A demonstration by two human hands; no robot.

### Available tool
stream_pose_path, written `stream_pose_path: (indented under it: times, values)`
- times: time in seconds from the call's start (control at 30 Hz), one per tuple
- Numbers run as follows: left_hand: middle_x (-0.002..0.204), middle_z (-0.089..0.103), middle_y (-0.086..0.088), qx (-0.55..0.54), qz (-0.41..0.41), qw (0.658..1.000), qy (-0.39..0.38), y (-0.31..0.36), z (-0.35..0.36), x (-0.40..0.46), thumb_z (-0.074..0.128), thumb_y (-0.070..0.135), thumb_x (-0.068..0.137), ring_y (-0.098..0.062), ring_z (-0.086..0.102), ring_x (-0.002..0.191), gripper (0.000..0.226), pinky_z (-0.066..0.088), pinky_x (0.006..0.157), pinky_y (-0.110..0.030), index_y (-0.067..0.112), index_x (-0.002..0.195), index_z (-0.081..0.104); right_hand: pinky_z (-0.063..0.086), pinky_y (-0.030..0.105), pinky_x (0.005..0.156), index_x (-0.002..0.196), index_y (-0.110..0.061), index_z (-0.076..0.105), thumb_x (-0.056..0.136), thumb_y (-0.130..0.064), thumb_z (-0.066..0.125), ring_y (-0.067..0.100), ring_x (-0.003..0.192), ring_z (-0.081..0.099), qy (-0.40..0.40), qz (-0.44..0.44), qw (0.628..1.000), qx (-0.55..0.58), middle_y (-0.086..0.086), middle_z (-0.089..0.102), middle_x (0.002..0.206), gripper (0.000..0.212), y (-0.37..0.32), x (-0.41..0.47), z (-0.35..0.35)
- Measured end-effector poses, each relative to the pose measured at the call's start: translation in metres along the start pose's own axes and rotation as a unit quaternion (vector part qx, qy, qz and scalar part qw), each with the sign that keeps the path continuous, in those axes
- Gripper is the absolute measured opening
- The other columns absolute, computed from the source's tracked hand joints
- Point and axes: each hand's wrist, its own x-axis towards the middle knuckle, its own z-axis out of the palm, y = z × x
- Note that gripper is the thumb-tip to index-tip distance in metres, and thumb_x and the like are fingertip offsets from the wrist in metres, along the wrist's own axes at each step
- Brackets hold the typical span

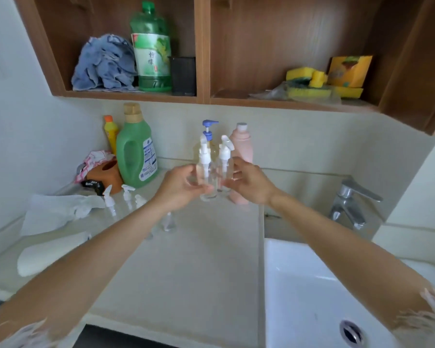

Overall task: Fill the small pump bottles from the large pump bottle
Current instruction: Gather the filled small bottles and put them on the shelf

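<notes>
Two small clear pump bottles with white pump heads are held up over the counter. My left hand (pixel 180 188) grips the left one (pixel 206 172). My right hand (pixel 250 184) grips the right one (pixel 224 167). Both stand roughly upright and look empty. Behind them stands the large pump bottle (pixel 209 136) with a blue pump head, mostly hidden by the two small ones. Several more small clear bottles (pixel 168 222) and loose white pump heads (pixel 127 194) lie on the counter to the left, partly behind my left forearm.
A pink bottle (pixel 242 146) stands right of the large pump bottle. A green detergent jug (pixel 136 151), a yellow bottle (pixel 110 131) and an orange holder (pixel 106 173) sit back left. White cloths (pixel 58 209) lie at the left. A sink (pixel 312 292) and tap (pixel 349 202) are on the right.
</notes>
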Motion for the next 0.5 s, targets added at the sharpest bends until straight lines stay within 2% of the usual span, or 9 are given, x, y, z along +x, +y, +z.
stream_pose_path:
  times: [0.07, 0.2, 0.27, 0.37, 0.43, 0.5]
  values:
    - [0.096, 0.073, 0.004, -0.011, 0.042, 0.998, 0.042, 0.048, -0.006, 0.034, 0.083, 0.016, 0.071, -0.009, 0.070, 0.087, 0.030, 0.055, 0.084, -0.030, 0.022, 0.098, 0.070, 0.049, 0.020, 0.089, 0.121, -0.015, 0.054, 0.088, -0.013, 0.068, 0.012, 0.096, 0.063, 0.042, -0.043, 0.998, -0.002, -0.007, 0.063, 0.107, 0.035, -0.021, 0.027, -0.047]
    - [0.090, 0.074, 0.006, 0.030, 0.094, 0.988, 0.117, 0.122, -0.019, 0.113, 0.082, 0.029, 0.072, -0.009, 0.070, 0.087, 0.025, 0.055, 0.085, -0.037, 0.020, 0.093, 0.073, 0.050, 0.036, 0.094, 0.126, -0.015, 0.052, 0.088, -0.021, 0.068, 0.018, 0.102, 0.063, 0.101, -0.118, 0.988, -0.027, -0.003, 0.063, 0.114, 0.042, -0.049, 0.090, -0.128]
    - [0.085, 0.074, 0.007, 0.056, 0.079, 0.985, 0.146, 0.140, -0.023, 0.151, 0.080, 0.036, 0.074, -0.010, 0.070, 0.083, 0.023, 0.057, 0.081, -0.041, 0.022, 0.091, 0.074, 0.050, 0.037, 0.096, 0.129, -0.015, 0.051, 0.090, -0.020, 0.066, 0.018, 0.105, 0.061, 0.098, -0.106, 0.989, -0.036, -0.002, 0.063, 0.115, 0.041, -0.055, 0.123, -0.152]
    - [0.085, 0.073, 0.002, 0.104, 0.040, 0.977, 0.179, 0.153, -0.018, 0.203, 0.078, 0.041, 0.076, -0.015, 0.069, 0.082, 0.023, 0.058, 0.078, -0.040, 0.021, 0.087, 0.073, 0.047, 0.042, 0.102, 0.132, -0.015, 0.051, 0.092, -0.017, 0.064, 0.019, 0.115, 0.057, 0.069, -0.077, 0.994, -0.019, 0.001, 0.060, 0.125, 0.042, -0.049, 0.173, -0.174]
    - [0.087, 0.072, -0.003, 0.165, 0.023, 0.968, 0.190, 0.157, -0.011, 0.230, 0.075, 0.044, 0.077, -0.019, 0.067, 0.083, 0.031, 0.056, 0.074, -0.036, 0.016, 0.089, 0.072, 0.047, 0.043, 0.102, 0.128, -0.017, 0.054, 0.092, -0.017, 0.063, 0.020, 0.116, 0.057, 0.040, -0.058, 0.997, -0.014, 0.003, 0.060, 0.127, 0.036, -0.042, 0.197, -0.181]
    - [0.092, 0.071, -0.004, 0.210, 0.009, 0.959, 0.190, 0.155, -0.004, 0.251, 0.074, 0.047, 0.077, -0.019, 0.065, 0.084, 0.039, 0.051, 0.069, -0.031, 0.014, 0.097, 0.071, 0.049, 0.041, 0.100, 0.117, -0.019, 0.061, 0.092, -0.019, 0.064, 0.020, 0.111, 0.059, 0.025, -0.043, 0.999, -0.006, 0.002, 0.063, 0.121, 0.025, -0.031, 0.220, -0.184]
